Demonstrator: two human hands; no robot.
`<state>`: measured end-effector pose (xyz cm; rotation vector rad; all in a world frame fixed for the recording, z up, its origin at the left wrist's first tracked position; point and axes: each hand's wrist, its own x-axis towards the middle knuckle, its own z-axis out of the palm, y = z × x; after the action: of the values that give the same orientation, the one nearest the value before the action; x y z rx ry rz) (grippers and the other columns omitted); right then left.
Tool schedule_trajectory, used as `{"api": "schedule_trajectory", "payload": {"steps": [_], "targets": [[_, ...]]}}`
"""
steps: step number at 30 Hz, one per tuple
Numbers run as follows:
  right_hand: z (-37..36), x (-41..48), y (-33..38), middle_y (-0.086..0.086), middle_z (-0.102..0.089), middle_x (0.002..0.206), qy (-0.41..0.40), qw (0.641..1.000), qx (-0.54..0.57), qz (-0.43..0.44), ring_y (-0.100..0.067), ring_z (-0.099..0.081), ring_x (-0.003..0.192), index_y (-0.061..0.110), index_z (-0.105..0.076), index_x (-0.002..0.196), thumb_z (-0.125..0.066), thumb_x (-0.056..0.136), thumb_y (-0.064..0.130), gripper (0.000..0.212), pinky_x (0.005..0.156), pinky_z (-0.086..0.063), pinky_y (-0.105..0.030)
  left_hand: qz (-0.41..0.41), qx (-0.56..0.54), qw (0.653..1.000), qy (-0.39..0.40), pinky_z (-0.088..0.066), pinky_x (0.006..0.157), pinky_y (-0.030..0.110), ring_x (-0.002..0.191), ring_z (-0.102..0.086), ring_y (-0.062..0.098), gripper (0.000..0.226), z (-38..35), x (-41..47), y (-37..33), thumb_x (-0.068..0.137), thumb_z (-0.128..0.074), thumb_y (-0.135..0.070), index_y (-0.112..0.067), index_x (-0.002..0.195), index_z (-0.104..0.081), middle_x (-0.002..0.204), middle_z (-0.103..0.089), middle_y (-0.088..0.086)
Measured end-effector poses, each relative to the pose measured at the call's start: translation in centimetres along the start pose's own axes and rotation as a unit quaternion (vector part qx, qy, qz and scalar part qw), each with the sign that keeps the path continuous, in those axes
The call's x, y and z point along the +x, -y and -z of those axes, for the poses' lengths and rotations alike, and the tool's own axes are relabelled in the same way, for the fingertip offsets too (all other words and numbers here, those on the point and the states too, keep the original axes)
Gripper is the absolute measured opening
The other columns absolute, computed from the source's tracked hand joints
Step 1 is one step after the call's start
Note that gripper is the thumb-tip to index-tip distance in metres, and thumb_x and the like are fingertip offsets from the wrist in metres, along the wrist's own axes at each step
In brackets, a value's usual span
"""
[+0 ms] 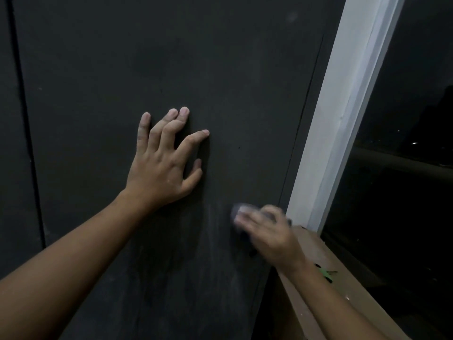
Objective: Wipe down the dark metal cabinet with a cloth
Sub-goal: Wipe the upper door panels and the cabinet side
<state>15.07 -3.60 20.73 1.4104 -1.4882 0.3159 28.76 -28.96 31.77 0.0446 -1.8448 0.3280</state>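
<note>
Straight ahead, cabinet: flat dark grey metal cabinet panel (pixel 220 69), upright.
Cloth: small greyish cloth (pixel 236 209), against panel's lower right, under right hand (pixel 269 231).
Right hand: blurred; fingers over cloth, curl cannot be told.
Left hand (pixel 161 168): fingers spread apart, tips on panel.
Beside: white upright frame (pixel 343 119), right of cabinet.

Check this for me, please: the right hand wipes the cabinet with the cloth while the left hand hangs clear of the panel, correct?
Not quite: the head view shows the left hand resting on the cabinet by its spread fingertips. The right hand does wipe with the cloth.
</note>
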Motion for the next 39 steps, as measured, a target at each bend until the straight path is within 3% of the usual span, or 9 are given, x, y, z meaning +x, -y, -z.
{"api": "schedule_trajectory", "payload": {"steps": [3, 5, 10, 17, 20, 23, 29, 35, 39], "targets": [[0.8, 4.3, -0.6, 0.0, -0.055, 0.144, -0.116, 0.969, 0.039, -0.216, -0.029, -0.053, 0.103, 0.016, -0.058, 0.136, -0.059, 0.088, -0.001, 0.051, 0.092, -0.043, -0.03, 0.0, -0.004, 1.0, -0.002, -0.003, 0.121, 0.055, 0.146, -0.024, 0.033, 0.058, -0.1, 0.0, 0.1, 0.086, -0.055, -0.043, -0.024, 0.141, -0.05, 0.156, -0.031, 0.017], [0.0, 5.8, 0.6, -0.002, -0.055, 0.143, -0.146, 0.954, 0.037, -0.26, -0.027, -0.054, 0.108, 0.016, -0.059, 0.135, -0.061, 0.085, -0.004, 0.054, 0.095, -0.042, -0.031, 0.0, -0.006, 1.0, -0.002, -0.004, 0.121, 0.056, 0.146, -0.024, 0.033, 0.058, -0.1, 0.0, 0.0, 0.086, -0.056, -0.042, -0.024, 0.141, -0.05, 0.155, -0.032, 0.017], [-3.8, 5.0, 6.0, -0.005, -0.054, 0.145, -0.062, 0.992, 0.03, -0.102, -0.015, -0.051, 0.128, 0.012, -0.062, 0.134, -0.055, 0.092, 0.0, 0.044, 0.1, -0.043, -0.039, -0.001, -0.01, 1.0, 0.002, -0.004, 0.121, 0.056, 0.146, -0.023, 0.032, 0.057, 0.0, -0.1, -0.1, 0.086, -0.056, -0.041, -0.024, 0.14, -0.05, 0.155, -0.032, 0.017], [-5.7, 3.0, 8.6, -0.001, -0.053, 0.147, 0.05, 0.994, 0.084, 0.045, -0.033, -0.058, 0.112, 0.015, -0.062, 0.134, -0.053, 0.099, 0.003, 0.038, 0.093, -0.047, -0.045, -0.023, -0.056, 0.997, 0.052, 0.0, 0.123, 0.048, 0.148, -0.019, 0.031, 0.05, 0.9, -0.3, 0.9, 0.094, -0.054, -0.039, -0.024, 0.142, -0.048, 0.158, -0.027, 0.015], [-4.5, 5.5, 7.2, -0.009, -0.053, 0.145, -0.1, 0.984, 0.071, -0.132, -0.02, -0.052, 0.13, 0.004, -0.062, 0.131, -0.054, 0.091, -0.007, 0.042, 0.101, -0.042, -0.039, -0.053, -0.081, 0.992, 0.085, -0.004, 0.123, 0.041, 0.148, -0.021, 0.028, 0.044, 2.0, -0.7, 2.1, 0.099, -0.053, -0.026, -0.021, 0.142, -0.048, 0.159, -0.028, 0.011], [-4.0, 9.2, 7.9, -0.008, -0.055, 0.142, -0.191, 0.924, 0.081, -0.322, -0.019, -0.049, 0.119, 0.007, -0.059, 0.136, -0.058, 0.085, -0.007, 0.052, 0.103, -0.041, -0.029, -0.076, -0.115, 0.983, 0.123, -0.01, 0.123, 0.036, 0.145, -0.031, 0.024, 0.042, 3.7, -1.2, 3.7, 0.096, -0.054, -0.013, -0.017, 0.138, -0.051, 0.155, -0.037, 0.007], [-7.9, 9.9, 13.8, -0.003, -0.053, 0.147, -0.042, 0.993, 0.086, -0.073, -0.018, -0.055, 0.126, 0.012, -0.056, 0.139, -0.052, 0.097, 0.004, 0.043, 0.1, -0.038, -0.033, -0.084, -0.156, 0.971, 0.159, -0.027, 0.119, 0.039, 0.136, -0.045, 0.023, 0.037, 6.1, -3.8, 7.0, 0.093, -0.044, -0.009, -0.013, 0.127, -0.061, 0.143, -0.053, 0.004], [-10.5, 6.9, 16.2, 0.008, -0.059, 0.138, 0.076, 0.987, 0.095, 0.107, -0.032, -0.059, 0.097, 0.024, -0.058, 0.135, -0.056, 0.1, 0.013, 0.036, 0.084, -0.051, -0.041, -0.081, -0.137, 0.972, 0.174, -0.028, 0.118, 0.041, 0.135, -0.046, 0.022, 0.04, 7.8, -7.0, 10.3, 0.088, -0.054, -0.006, -0.013, 0.127, -0.061, 0.142, -0.054, 0.003], [-8.0, 10.7, 14.1, -0.002, -0.063, 0.136, -0.057, 0.993, 0.098, -0.025, -0.025, -0.066, 0.105, 0.012, -0.07, 0.124, -0.06, 0.095, 0.003, 0.031, 0.088, -0.047, -0.038, -0.073, -0.158, 0.967, 0.187, -0.016, 0.123, 0.031, 0.138, -0.042, 0.018, 0.039, 8.5, -9.6, 13.2, 0.091, -0.048, -0.007, -0.013, 0.128, -0.06, 0.146, -0.05, 0.0]]}}
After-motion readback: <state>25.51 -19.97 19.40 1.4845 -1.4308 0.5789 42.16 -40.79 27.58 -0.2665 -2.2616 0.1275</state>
